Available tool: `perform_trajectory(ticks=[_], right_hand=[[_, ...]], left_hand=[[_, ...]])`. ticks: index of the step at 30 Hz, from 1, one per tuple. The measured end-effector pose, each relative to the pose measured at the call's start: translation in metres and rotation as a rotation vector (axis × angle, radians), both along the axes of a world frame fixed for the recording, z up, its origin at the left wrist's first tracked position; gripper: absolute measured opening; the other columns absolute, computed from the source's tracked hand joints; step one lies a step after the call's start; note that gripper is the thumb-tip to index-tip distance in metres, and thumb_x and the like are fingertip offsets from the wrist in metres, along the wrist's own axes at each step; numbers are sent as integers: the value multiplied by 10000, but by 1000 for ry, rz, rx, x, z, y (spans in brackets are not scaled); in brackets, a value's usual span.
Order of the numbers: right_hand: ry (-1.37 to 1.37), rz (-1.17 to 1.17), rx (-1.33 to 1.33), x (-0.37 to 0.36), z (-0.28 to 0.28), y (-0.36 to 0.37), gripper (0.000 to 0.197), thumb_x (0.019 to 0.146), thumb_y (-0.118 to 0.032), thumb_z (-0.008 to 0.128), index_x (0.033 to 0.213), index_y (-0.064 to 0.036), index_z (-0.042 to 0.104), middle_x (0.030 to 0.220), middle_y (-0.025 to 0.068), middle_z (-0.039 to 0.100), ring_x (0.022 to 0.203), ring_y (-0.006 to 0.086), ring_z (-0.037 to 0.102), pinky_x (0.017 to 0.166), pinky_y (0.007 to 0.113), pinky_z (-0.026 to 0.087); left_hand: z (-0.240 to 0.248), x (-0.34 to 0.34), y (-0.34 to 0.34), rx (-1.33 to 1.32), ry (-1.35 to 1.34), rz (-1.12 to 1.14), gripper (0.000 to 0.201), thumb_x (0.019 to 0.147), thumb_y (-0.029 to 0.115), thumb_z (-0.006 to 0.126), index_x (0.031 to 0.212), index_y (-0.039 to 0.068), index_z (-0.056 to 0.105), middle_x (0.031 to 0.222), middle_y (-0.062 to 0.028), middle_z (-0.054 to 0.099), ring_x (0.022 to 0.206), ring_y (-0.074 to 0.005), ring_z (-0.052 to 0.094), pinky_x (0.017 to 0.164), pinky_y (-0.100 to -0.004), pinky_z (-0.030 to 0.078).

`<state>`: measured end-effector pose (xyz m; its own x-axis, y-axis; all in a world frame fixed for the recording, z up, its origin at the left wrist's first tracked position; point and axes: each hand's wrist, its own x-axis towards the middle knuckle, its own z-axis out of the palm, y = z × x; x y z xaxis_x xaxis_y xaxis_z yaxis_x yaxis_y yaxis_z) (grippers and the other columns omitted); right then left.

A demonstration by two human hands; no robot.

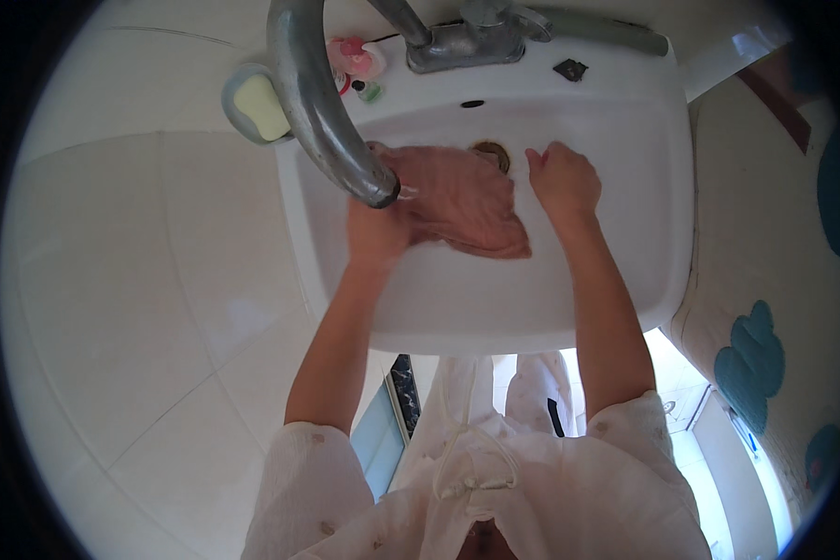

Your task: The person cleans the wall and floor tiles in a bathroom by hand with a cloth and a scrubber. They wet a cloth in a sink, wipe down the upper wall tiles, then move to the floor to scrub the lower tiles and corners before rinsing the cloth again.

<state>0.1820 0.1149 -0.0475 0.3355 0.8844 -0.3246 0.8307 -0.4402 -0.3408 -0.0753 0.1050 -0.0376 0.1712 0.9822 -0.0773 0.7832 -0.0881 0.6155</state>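
A wet, wrinkled pinkish-brown cloth (462, 201) hangs spread out over the basin of the white sink (485, 317). My left hand (377, 230) grips its left side, and the curved metal spout (331, 121) partly hides those fingers. A little water shows at the spout's mouth, falling onto the cloth. To the right of the cloth, apart from it, my right hand (567, 182) is closed with its fingers curled in; I see nothing in it. The round drain (493, 156) lies between the cloth's far edge and my right hand.
On the far rim stand a metal tap base (465, 47), a pink item (356, 58), a small green bottle (371, 91) and a dark scrap (570, 70). A pale bar of soap (261, 108) rests in a grey dish (238, 93) at the left. Tiled wall bounds the left side.
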Motion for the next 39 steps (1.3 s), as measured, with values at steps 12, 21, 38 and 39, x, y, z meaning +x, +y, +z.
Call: perform_trajectory(ticks=[12, 21, 38, 39], right_hand=[[242, -56, 143, -31, -33, -42, 137, 766, -133, 606, 853, -34, 641, 800, 137, 665, 763, 290, 659, 623, 400, 515], [1220, 170, 271, -143, 75, -67, 194, 735, -76, 665, 803, -62, 485, 672, 38, 575, 666, 179, 618, 583, 344, 452], [208, -252, -5, -39, -8, -15, 306, 833, -372, 604, 900, -76, 639, 826, 163, 678, 829, 345, 656, 701, 463, 509], [158, -159, -181, -57, 1, -18, 317, 830, -369, 602, 938, -77, 656, 852, 169, 682, 862, 337, 657, 727, 457, 511]], left_hand=[[1, 5, -57, -212, 293, -292, 616, 894, 333, 535, 1444, 159, 319, 1473, -199, 316, 1340, -370, 333, 1088, -472, 293], [-3, 19, -9, -1126, -1791, 281, 466, 939, 450, 466, 1212, 73, 498, 1141, -89, 567, 980, -202, 564, 775, -303, 484], [12, 5, -38, -635, -1317, 727, 344, 946, 192, 491, 1276, 92, 495, 1274, -48, 522, 1204, -230, 473, 975, -388, 456], [7, 5, -44, -755, -1327, 887, 369, 936, 194, 515, 1292, 96, 506, 1284, -39, 514, 1206, -232, 465, 954, -394, 469]])
